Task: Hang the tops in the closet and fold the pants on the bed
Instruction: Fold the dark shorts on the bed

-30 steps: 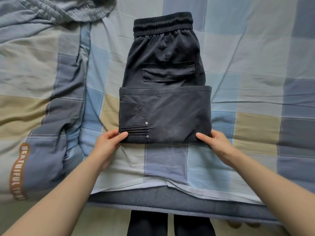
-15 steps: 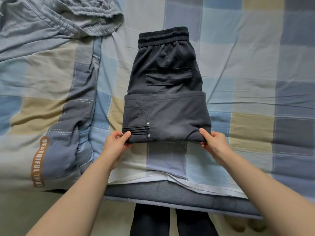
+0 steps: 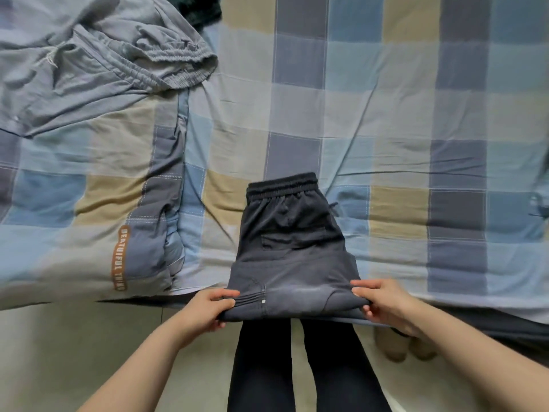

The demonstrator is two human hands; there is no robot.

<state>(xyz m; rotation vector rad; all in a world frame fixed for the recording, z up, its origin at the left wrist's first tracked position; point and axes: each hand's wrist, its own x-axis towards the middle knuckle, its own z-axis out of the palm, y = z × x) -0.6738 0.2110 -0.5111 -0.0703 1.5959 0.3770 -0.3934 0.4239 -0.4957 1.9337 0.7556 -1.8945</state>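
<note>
Hands pinch what we fold: our left hand [image 3: 208, 307] and right hand [image 3: 383, 304] each grip a near corner of the dark pants [image 3: 291, 251] at the bed [image 3: 386, 114] edge.

home bedroom | bed [image 3: 386, 114] in checked sheet | grey garment [image 3: 98, 69] lying loose | tiled floor [image 3: 74, 352]

Two pairs of pants: dark [image 3: 291, 248]; blue-grey [image 3: 98, 72]; two hands [image 3: 208, 307] [image 3: 383, 304].

Dark grey folded cargo pants with elastic waistband [image 3: 292, 251] lie on the checked bed's [image 3: 386, 114] near edge, waistband farthest away.
</note>
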